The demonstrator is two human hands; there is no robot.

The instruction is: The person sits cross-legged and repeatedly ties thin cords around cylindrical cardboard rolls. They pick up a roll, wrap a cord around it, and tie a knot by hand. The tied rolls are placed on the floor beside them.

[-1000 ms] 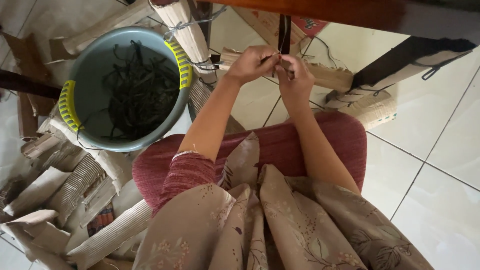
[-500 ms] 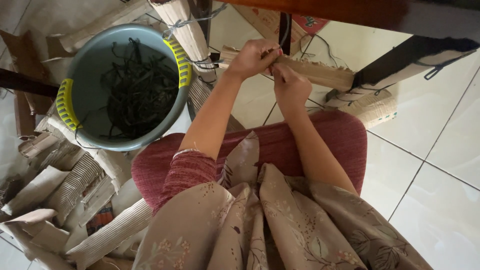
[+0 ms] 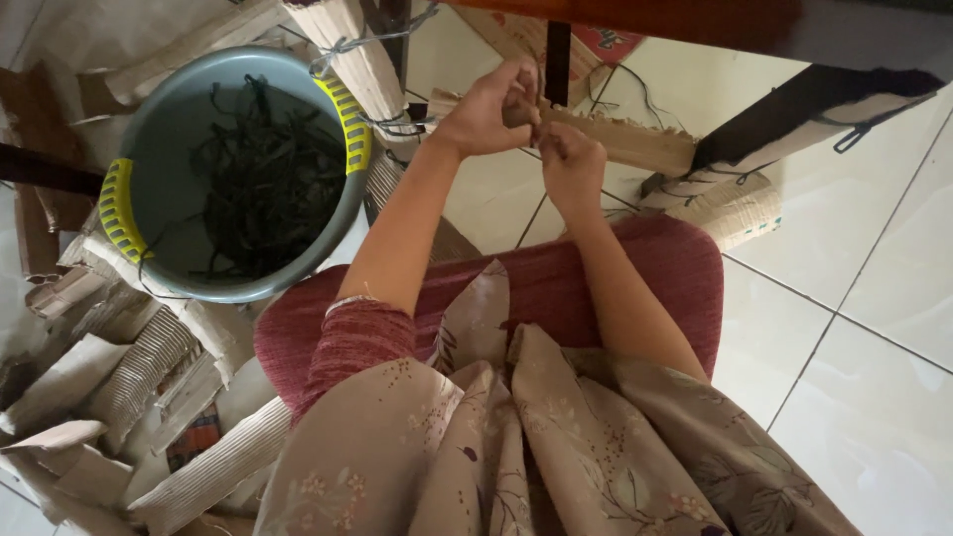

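- The left hand (image 3: 483, 112) is closed around the near end of a cardboard strip (image 3: 620, 142), fingers curled over it, thumb side toward the dark post (image 3: 557, 62).
- The right hand (image 3: 571, 169) pinches shut on the same end from below; what it grips there is too small to tell, perhaps a thin layer of the strip.
- Since a second ago the right hand has dropped a little toward the lap while the left stayed up at the strip, so the two now stand slightly apart, though still touching at the fingertips. That reads as a pull: my judgement is that something is being peeled or drawn off the strip's end.
- The strip runs rightward from the hands, held above the tiled floor (image 3: 874, 298), just under the wooden bench (image 3: 635, 15) edge.
- To the left, a grey tub (image 3: 164, 129) with yellow handles holds a tangle of dark strands (image 3: 260, 179); it has not moved.
- Torn cardboard scraps (image 3: 119, 387) lie around the tub.
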